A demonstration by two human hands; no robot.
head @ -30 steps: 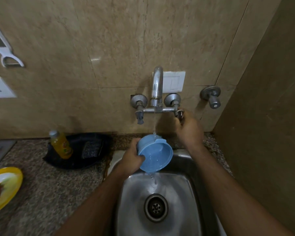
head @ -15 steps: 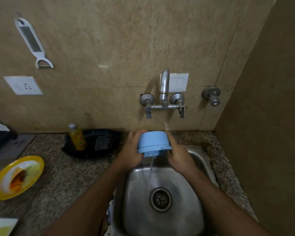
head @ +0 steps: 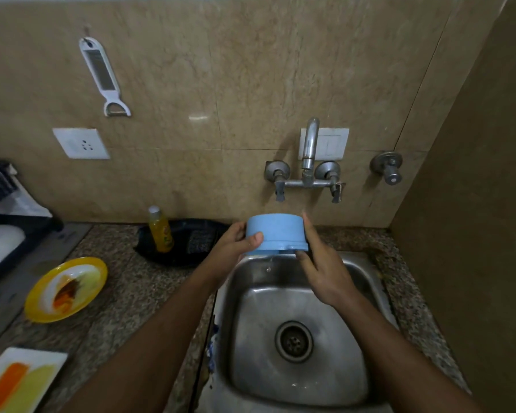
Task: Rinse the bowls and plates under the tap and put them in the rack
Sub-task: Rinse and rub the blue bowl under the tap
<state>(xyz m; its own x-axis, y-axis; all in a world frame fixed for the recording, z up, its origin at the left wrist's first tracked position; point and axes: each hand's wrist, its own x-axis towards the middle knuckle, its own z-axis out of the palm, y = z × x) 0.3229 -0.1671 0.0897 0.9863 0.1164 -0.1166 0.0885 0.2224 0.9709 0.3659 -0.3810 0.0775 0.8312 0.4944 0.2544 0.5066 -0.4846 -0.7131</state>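
Bowl [head: 276,234] above steel sink [head: 298,380]

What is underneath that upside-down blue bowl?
Below the blue bowl, water drips into the steel sink. The left hand and right hand hold its sides. Its inside faces down, hidden.

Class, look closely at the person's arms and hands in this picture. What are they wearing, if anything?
Both forearms are bare as far as the picture shows them: no sleeves are in view. The left hand and right hand wear no gloves. No watch, bracelet or ring can be seen on either wrist or on the fingers that show. Any clothing higher up the arms lies outside the picture.
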